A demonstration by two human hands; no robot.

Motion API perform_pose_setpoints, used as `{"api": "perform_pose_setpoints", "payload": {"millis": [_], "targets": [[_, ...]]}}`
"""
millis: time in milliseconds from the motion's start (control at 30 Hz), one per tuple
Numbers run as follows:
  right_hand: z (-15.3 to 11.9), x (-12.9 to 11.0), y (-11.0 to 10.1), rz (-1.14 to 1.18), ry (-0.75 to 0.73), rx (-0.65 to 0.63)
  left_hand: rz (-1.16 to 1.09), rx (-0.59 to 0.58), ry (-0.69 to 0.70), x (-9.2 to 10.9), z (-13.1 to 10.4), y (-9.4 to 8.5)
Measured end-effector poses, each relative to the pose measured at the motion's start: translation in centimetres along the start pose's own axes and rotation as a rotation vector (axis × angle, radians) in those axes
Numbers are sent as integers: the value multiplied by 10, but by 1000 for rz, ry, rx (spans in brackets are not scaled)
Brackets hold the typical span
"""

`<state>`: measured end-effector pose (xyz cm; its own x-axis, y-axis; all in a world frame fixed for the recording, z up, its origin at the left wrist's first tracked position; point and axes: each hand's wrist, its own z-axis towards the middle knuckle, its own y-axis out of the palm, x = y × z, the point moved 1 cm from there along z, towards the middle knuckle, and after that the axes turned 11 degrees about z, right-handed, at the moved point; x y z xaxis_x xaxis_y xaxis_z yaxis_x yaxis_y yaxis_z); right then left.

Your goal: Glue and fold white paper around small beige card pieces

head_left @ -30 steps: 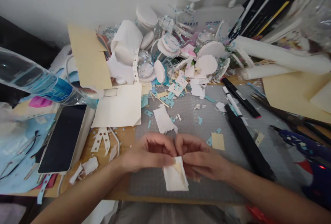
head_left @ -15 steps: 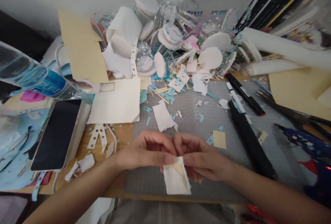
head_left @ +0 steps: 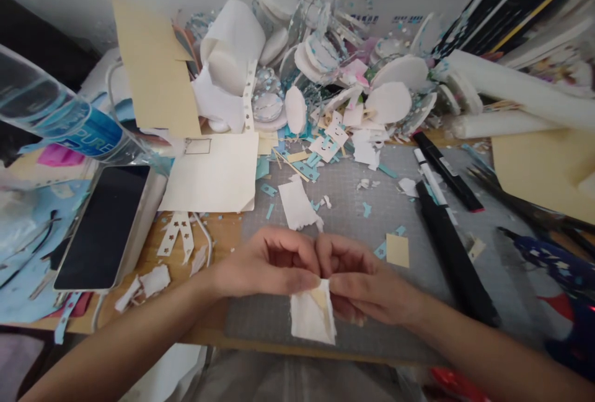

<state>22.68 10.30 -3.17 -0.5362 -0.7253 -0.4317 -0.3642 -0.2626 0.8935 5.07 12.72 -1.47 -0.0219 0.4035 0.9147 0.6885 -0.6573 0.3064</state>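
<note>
A small white piece of paper or soft sheet (head_left: 312, 320) with a yellowish patch near its top hangs over the front of the grey cutting mat (head_left: 344, 204). My left hand (head_left: 274, 262) pinches its upper edge with the thumb on top. From the other side, my right hand (head_left: 356, 275) grips the top right corner, its fingers curled beneath. Both hands touch at the fingertips. A torn white scrap (head_left: 297, 204) lies just beyond them, and a small yellow square (head_left: 397, 250) is right of my right hand.
On the left are a phone (head_left: 105, 225), a water bottle (head_left: 69, 117) and a cream sheet (head_left: 214, 173). White discs (head_left: 388, 103) and clutter pile up at the back. Black pens (head_left: 449, 173), a black case (head_left: 455, 253) and a dark blue glue gun (head_left: 553, 259) lie right.
The view has shifted slightly, moving the tabletop things a little up and right. Both hands still hold the white piece, whose lower end now swings a little to the left.
</note>
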Motion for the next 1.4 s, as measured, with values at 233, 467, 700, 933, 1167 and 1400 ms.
{"api": "perform_pose_setpoints", "payload": {"millis": [233, 467, 700, 933, 1167, 1400], "targets": [[0, -1, 0, -53, 31, -27, 44, -2, 31, 0, 0, -1], [-1, -1, 0, -53, 29, -57, 58, -19, 36, -2, -1, -1], [-1, -1, -3, -92, 39, -33, 55, -20, 9, -3, -1, 1], [-2, 0, -2, -34, 38, -40, 30, -14, 14, 0, -1, 2], [-2, -2, 1, -47, 58, -43, 31, -18, 18, 0, -1, 1], [-1, -3, -1, -68, 65, -67, -10, -32, 60, 0, -1, 2]]}}
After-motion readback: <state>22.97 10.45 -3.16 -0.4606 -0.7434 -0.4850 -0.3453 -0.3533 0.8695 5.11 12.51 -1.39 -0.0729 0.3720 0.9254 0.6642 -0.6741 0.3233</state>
